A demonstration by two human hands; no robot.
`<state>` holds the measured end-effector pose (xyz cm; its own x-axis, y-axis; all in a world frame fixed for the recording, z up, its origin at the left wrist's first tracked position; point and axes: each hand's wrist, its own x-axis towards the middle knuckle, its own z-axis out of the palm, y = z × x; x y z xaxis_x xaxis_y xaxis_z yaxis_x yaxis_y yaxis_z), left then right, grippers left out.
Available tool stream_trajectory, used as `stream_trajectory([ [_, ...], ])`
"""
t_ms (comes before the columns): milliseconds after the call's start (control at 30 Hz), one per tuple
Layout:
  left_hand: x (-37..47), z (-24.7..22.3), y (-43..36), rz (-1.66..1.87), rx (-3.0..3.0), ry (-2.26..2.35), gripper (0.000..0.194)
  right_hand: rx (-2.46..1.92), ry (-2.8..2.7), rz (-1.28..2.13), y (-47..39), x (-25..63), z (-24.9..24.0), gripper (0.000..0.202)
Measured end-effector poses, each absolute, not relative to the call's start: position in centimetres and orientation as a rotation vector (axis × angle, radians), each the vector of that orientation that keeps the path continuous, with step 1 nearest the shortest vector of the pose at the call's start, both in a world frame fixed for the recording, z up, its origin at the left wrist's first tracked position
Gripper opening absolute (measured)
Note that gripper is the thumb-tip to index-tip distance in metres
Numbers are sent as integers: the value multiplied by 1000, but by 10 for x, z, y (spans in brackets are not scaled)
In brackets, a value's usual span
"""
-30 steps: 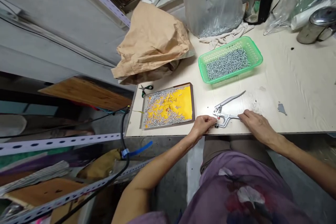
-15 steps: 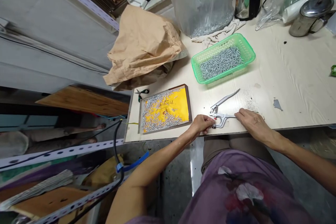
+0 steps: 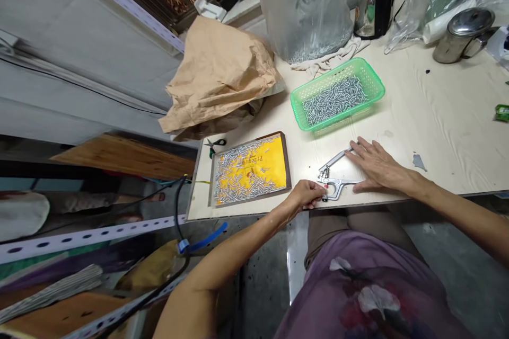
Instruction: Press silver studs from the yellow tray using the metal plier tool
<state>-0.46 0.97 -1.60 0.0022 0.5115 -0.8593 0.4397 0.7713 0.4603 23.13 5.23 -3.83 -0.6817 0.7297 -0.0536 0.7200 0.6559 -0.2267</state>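
A pair of silver snap pliers [image 3: 337, 185] lies near the table's front edge, its two handles spread apart with a spring between them and a small red part by its jaw. At the jaw end, my left hand [image 3: 307, 194] is closed in a pinch; what its fingertips hold is too small to make out. My right hand [image 3: 379, 169] is spread at the other end, fingertips on the upper handle's tip and thumb beside the lower handle's tip. Left of the hands, a shallow tray [image 3: 287, 164] with a yellow base holds many small metal pieces.
Behind the pliers stands a green plastic basket [image 3: 338, 122] of similar metal pieces. Scissors [image 3: 216, 143] and a brown paper bag [image 3: 222, 79] are at the left. A large plastic bag [image 3: 306, 5], a kettle [image 3: 374, 0] and a metal pot [image 3: 457, 37] stand at the back.
My right hand has let go of the lower handle's tip and opened out across both handles, reaching the upper one. My left hand stays pinched at the jaw.
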Motion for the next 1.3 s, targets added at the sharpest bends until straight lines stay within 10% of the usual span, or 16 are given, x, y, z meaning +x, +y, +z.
stream_trajectory([
  [467,-6,-19,0,60,879,1653,24,-1310,-2877,267,54,219,-32,66],
  [767,9,-29,2,318,2188,1550,34,-1290,-2854,282,41,217,-27,39],
  [1067,32,-46,20,121,2467,1246,65,-1311,-2863,403,33,220,-21,60],
  [1300,44,-35,20,-48,2414,1425,38,-1332,-2916,362,37,214,-13,12],
])
